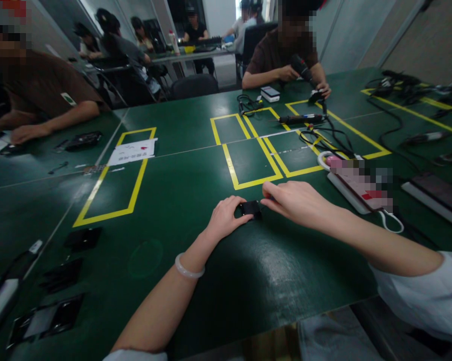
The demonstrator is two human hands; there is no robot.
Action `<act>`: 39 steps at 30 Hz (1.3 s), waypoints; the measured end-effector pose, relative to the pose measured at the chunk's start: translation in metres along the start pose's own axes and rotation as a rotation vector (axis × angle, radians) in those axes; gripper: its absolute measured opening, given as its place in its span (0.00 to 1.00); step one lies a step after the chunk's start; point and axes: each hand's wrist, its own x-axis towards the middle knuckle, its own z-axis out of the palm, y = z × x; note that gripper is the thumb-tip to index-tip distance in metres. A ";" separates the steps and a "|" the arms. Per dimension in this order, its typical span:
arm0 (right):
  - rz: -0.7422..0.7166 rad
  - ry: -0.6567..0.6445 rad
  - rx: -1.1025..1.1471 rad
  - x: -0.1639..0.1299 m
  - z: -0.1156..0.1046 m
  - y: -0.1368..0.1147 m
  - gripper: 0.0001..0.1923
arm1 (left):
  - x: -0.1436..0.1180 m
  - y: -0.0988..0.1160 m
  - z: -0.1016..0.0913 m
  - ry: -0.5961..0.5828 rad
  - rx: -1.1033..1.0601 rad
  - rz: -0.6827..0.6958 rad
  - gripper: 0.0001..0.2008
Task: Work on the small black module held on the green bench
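Your left hand (228, 216) pinches a small black part (251, 209) between thumb and fingers, on the green table (195, 281) before you. Your right hand (295, 200) is just right of it, thumb and forefinger close together; whether they grip anything, you cannot tell. Beyond lie yellow tape outlines (231, 170), with a slim black tool (301, 119) farther right. Three dark pieces (62, 273) sit near left. Far right, a co-worker (265, 65) holds a black handheld tool (301, 67).

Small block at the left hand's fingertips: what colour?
The small block is black; the head view, the only one, shows it.
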 end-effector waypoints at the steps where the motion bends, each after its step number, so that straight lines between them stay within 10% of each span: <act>1: 0.005 -0.004 -0.007 0.000 0.000 0.000 0.10 | 0.000 0.000 0.000 -0.002 -0.002 -0.001 0.17; 39: -0.003 -0.015 0.052 0.001 0.000 0.002 0.08 | 0.000 0.002 -0.001 -0.003 0.000 -0.012 0.17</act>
